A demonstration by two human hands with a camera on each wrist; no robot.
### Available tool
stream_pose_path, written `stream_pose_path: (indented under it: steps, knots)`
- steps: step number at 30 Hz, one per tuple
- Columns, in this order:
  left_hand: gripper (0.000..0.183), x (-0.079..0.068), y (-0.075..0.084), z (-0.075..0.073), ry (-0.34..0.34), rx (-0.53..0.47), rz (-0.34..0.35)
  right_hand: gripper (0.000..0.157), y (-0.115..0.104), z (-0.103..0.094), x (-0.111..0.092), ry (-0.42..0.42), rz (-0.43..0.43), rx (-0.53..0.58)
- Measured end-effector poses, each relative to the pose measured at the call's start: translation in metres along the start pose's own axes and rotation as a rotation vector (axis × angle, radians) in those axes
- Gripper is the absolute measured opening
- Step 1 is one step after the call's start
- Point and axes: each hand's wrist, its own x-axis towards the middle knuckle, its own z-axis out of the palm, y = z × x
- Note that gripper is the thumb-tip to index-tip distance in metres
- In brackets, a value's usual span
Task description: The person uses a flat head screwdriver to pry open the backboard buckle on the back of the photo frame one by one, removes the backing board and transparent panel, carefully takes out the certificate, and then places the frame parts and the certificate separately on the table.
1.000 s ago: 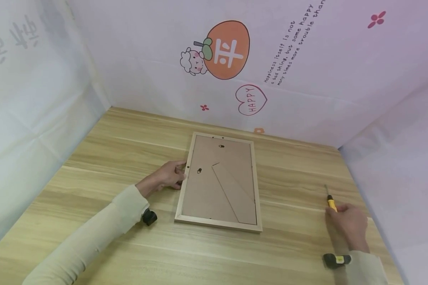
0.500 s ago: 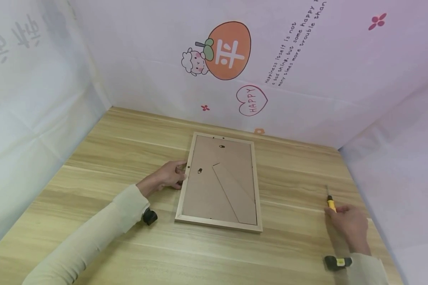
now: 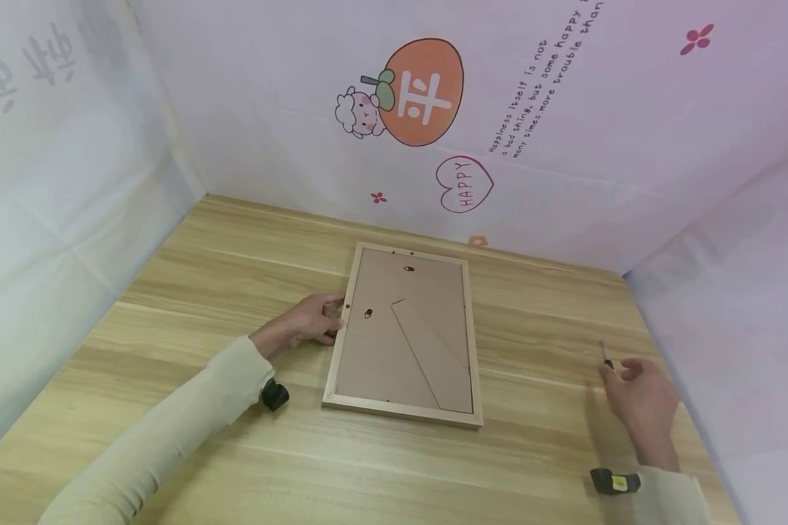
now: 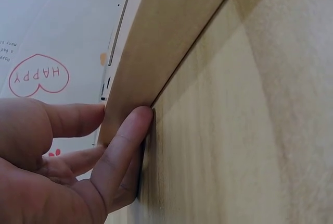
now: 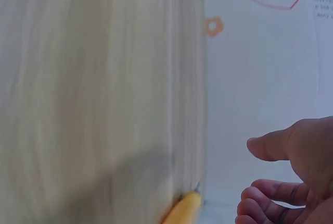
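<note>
A picture frame [image 3: 400, 335] lies face down on the wooden table, its brown backing board, small hanging rings and stand flap facing up. My left hand [image 3: 311, 319] rests at the frame's left side. In the left wrist view, the fingertips of the left hand [image 4: 78, 166] touch the pale wooden edge [image 4: 156, 41]. Far to the right, my right hand [image 3: 643, 408] is over a screwdriver [image 3: 607, 359], hiding most of its handle. The right wrist view has the yellow handle [image 5: 184, 208] on the table, apart from the right hand [image 5: 296, 177], whose fingers are loosely spread.
The wood-grain table [image 3: 236, 452] ends at a printed white back curtain [image 3: 269, 146]. White sheets hang on the left [image 3: 72, 182] and right [image 3: 729, 306] sides. The frame's top edge is near the back curtain.
My right hand has let go of the screwdriver's handle and now covers most of it, fingers parted. The left hand and the picture frame have stayed put.
</note>
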Motion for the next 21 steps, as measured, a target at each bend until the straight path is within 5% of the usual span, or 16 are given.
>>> stream_pose_path:
  steps: [21]
  knots:
    - [0.049, 0.013, 0.012, -0.004, 0.082, 0.001, -0.049, 0.043, -0.088, 0.048, -0.016, -0.124, -0.313, 0.101]
